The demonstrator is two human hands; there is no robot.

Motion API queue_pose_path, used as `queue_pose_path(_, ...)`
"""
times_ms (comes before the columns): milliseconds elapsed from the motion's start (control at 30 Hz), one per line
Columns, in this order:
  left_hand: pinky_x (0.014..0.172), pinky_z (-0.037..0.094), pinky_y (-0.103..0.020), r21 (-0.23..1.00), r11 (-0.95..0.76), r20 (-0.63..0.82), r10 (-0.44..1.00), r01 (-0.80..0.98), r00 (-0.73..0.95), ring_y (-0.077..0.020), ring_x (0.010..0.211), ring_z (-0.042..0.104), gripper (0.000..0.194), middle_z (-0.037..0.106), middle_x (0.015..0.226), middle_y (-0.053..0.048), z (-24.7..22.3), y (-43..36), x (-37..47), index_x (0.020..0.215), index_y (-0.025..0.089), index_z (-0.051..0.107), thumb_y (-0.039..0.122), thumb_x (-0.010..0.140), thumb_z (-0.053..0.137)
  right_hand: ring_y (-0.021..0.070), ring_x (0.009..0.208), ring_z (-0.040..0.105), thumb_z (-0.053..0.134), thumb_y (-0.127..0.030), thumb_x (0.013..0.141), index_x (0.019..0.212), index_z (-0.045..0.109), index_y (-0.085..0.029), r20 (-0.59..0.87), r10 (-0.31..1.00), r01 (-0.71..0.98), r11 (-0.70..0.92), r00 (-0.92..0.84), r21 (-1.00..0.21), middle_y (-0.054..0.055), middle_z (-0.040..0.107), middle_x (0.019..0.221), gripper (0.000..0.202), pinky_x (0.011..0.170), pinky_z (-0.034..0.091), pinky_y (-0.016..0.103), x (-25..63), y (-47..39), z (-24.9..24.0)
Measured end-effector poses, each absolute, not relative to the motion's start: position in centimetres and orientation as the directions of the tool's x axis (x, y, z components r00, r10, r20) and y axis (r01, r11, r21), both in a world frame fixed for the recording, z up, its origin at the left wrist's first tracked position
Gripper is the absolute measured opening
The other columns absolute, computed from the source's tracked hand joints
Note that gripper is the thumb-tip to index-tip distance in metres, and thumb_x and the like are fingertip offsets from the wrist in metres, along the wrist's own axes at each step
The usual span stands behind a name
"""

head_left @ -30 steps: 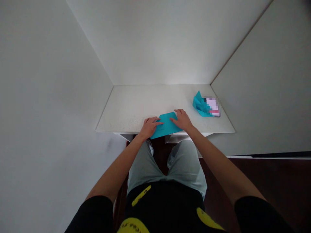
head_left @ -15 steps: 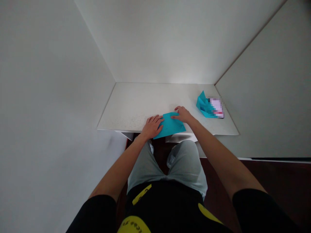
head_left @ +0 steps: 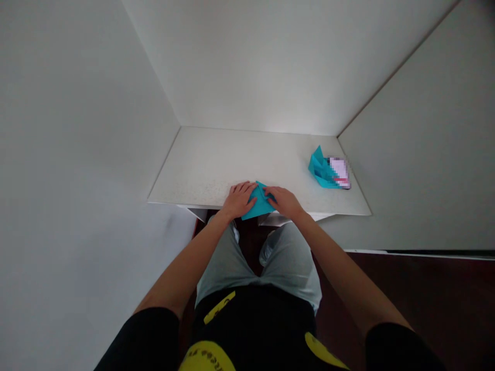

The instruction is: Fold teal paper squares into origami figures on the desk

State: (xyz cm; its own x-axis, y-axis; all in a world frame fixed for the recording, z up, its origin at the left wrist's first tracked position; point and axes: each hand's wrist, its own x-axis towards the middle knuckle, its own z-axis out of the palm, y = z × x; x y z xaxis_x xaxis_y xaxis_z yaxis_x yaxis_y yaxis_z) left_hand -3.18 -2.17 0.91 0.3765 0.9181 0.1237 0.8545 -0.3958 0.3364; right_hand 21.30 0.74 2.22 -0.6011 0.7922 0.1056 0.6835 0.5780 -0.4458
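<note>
A sheet of blue paper (head_left: pixel 260 204) lies at the front edge of the white shelf (head_left: pixel 216 154), partly over the edge. My left hand (head_left: pixel 240 200) rests on its left part, fingers stretched out and lying flat. At the right side my right hand (head_left: pixel 284 201) has its thumb and fingers closed on the paper, with that side turned over toward the middle. The fingers hide part of the fold.
A folded blue paper piece (head_left: pixel 317 167) with a raised point sits at the right on the shelf. Beside it is a blurred pinkish rectangular thing (head_left: pixel 340 172). White walls (head_left: pixel 251 67) enclose the shelf at the back and sides.
My right hand has moved left and toward me, bringing the paper's right side over toward the middle. My left hand stays on the left part. The view has shifted slightly.
</note>
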Motion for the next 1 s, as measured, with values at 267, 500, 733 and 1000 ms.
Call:
queue_pose_path(267, 0.129, 0.032, -0.056, 0.277, -0.474, 0.126, 0.880, 0.836, 0.457, -0.0347, 0.161, 0.039, 0.063, 0.038, 0.179, -0.006, 0.9, -2.0, -2.7, 0.169, 0.028, 0.044, 0.033, 0.107, 0.045, 0.0288, 0.143, 0.063, 0.049, -0.034, 0.109, 0.125, 0.071, -0.023, 0.173, 0.758, 0.669, 0.641, -0.629, -0.376, 0.013, 0.067, 0.154, 0.029, 0.123, 0.050, 0.053, 21.4, -2.0, 1.3)
queue_pose_path(500, 0.133, 0.027, -0.059, 0.281, -0.484, 0.131, 0.875, 0.829, 0.466, -0.0339, 0.166, 0.033, 0.062, 0.040, 0.177, -0.007, 1.0, -1.8, -2.1, 0.169, 0.027, 0.044, 0.037, 0.108, 0.045, 0.0289, 0.146, 0.061, 0.037, -0.045, 0.115, 0.148, 0.064, -0.021, 0.178, 0.802, 0.702, 0.588, -0.570, -0.402, 0.014, 0.065, 0.157, 0.049, 0.125, 0.048, 0.053, 20.3, -2.4, 1.1)
queue_pose_path(733, 0.133, 0.026, -0.060, 0.280, -0.477, 0.130, 0.879, 0.833, 0.459, -0.0336, 0.166, 0.033, 0.061, 0.041, 0.177, -0.006, 0.9, -1.8, -2.2, 0.168, 0.031, 0.046, 0.039, 0.108, 0.047, 0.0350, 0.167, 0.030, 0.037, -0.060, 0.113, 0.170, 0.038, -0.007, 0.161, 0.816, 0.755, 0.575, -0.555, -0.314, 0.023, 0.037, 0.176, 0.078, 0.135, 0.029, 0.059, 19.2, -3.6, -1.1)
queue_pose_path(1000, 0.133, 0.026, -0.060, 0.287, -0.472, 0.127, 0.881, 0.834, 0.456, -0.0348, 0.166, 0.033, 0.062, 0.041, 0.177, -0.006, 1.1, -1.9, -2.1, 0.169, 0.031, 0.045, 0.045, 0.109, 0.047, 0.0357, 0.164, 0.038, 0.039, -0.055, 0.113, 0.175, 0.029, -0.013, 0.154, 0.845, 0.805, 0.535, -0.513, -0.255, 0.021, 0.039, 0.175, 0.076, 0.133, 0.030, 0.065, 24.6, -5.3, -0.4)
